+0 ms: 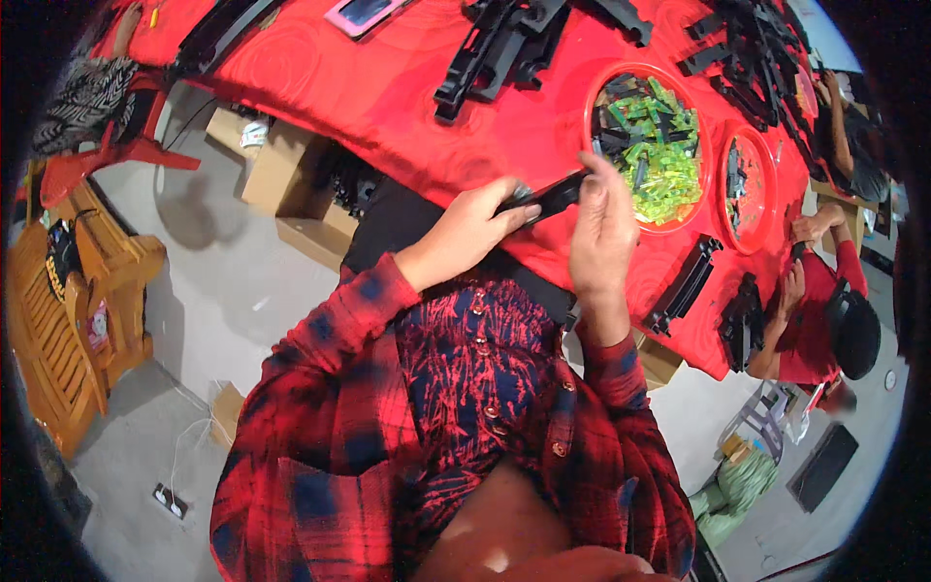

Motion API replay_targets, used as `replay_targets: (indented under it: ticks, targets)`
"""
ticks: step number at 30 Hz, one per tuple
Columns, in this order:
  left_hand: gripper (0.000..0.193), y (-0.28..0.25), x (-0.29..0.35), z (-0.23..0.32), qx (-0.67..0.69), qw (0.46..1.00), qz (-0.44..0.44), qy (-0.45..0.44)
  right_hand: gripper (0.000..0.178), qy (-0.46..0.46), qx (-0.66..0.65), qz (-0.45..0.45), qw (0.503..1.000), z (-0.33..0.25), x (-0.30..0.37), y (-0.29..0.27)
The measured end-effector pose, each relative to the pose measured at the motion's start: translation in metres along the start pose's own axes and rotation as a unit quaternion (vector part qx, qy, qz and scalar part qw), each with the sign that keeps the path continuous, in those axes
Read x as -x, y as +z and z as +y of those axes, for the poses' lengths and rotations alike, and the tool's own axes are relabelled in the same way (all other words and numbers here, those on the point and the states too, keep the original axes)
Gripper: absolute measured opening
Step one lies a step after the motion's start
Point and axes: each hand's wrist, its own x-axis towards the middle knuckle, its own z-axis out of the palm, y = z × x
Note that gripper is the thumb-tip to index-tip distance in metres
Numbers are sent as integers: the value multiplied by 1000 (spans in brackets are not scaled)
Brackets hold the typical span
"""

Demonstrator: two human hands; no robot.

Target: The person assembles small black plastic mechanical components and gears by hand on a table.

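Item: one slim black part (555, 200), held between your two hands, seen over the near edge of the red-covered desk (407, 126). Judged light, stiff and smooth, perhaps slick; best taken by its ends, without flexing the middle.

Left hand (464, 229): comes in from lower left, pinching the part's left end, thumb uppermost.

Right hand (603, 233): raised at the part's other end, fingers pointing away from you; blurred, so whether it grips you cannot tell.

Beyond: round red tray (709, 165) of green and black pieces (669, 184), just past your right fingertips.

Farthest: long black assemblies (504, 48).
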Motion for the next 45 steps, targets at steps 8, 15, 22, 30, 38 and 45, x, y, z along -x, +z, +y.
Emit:
replay_targets:
  ticks: [8,15,22,30,38,45]
  targets:
    - [58,-21,-16,11,212,964,-158,1,38,88,-83,24,992,9,-22,-22]
    - [51,-30,-6,13,310,927,-199,-66,41,139,-149,24,979,21,-25,-21]
    - [51,-36,-4,12,312,925,-211,-53,41,170,-180,31,968,20,-23,-18]
    - [83,-49,-5,10,536,818,-202,-44,40,209,-407,87,885,27,-18,-25]
    - [60,-14,-10,13,459,881,-34,108,31,167,-429,129,879,25,23,-2]
    - [44,6,-3,25,398,913,26,88,33,177,-373,-12,911,-15,62,20]
